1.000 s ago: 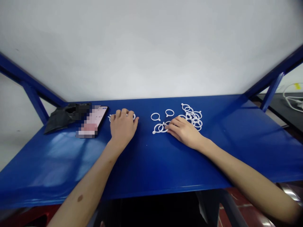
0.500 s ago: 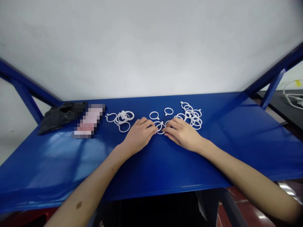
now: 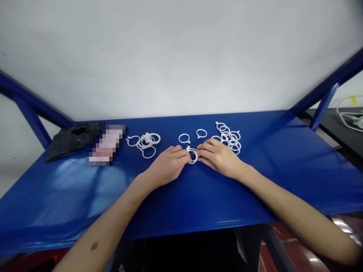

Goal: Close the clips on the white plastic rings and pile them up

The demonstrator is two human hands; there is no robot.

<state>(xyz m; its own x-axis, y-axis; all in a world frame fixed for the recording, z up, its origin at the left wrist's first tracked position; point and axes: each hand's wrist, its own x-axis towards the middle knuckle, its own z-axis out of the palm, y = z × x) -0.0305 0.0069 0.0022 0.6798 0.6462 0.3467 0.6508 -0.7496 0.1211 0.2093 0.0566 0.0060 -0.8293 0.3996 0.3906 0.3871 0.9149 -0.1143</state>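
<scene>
Between both hands, near the middle of the blue shelf (image 3: 85, 196), is a white plastic ring (image 3: 193, 155). My left hand (image 3: 168, 166) pinches its left side, and my right hand (image 3: 219, 156) pinches its right side. Two single white rings (image 3: 184, 138) lie just behind the hands. A linked cluster of white rings (image 3: 146, 141) lies to the left of my left hand. A loose heap of several white rings (image 3: 230, 139) sits behind my right hand.
A phone (image 3: 106, 149) lies at the back left next to a crumpled black bag (image 3: 69, 139). Blue diagonal braces (image 3: 31, 113) rise at both ends of the shelf. A white wall stands behind. A white cable (image 3: 350, 113) lies on a surface at far right.
My left hand left the linked cluster at the left and came over to the middle. Both hands closed on one ring and drew it a little nearer to me.
</scene>
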